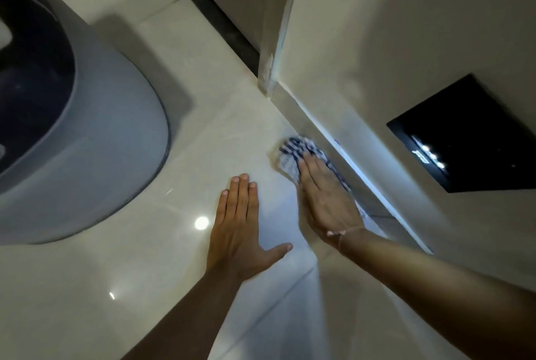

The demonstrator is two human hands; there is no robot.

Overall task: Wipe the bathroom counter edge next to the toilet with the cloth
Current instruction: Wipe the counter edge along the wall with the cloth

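Below you, a glossy cream tiled floor (139, 287) bears a round bright reflection (201, 223). To your right, a beige wall (406, 26) carries a glossy black panel (478, 139). A dark strip (220, 14) borders the far floor edge.

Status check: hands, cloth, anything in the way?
Right hand flat, pressing cloth against counter edge. Left hand flat on surface, empty. Toilet left, apart from both hands.

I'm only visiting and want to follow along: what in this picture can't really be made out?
Head view only:
striped cloth: mostly under the right hand, so its full size is hidden.
toilet: cut off by the left edge of the frame.
black panel: its bright marks are blurred glare, unreadable.
left hand: resting on the tiles or hovering, cannot tell.
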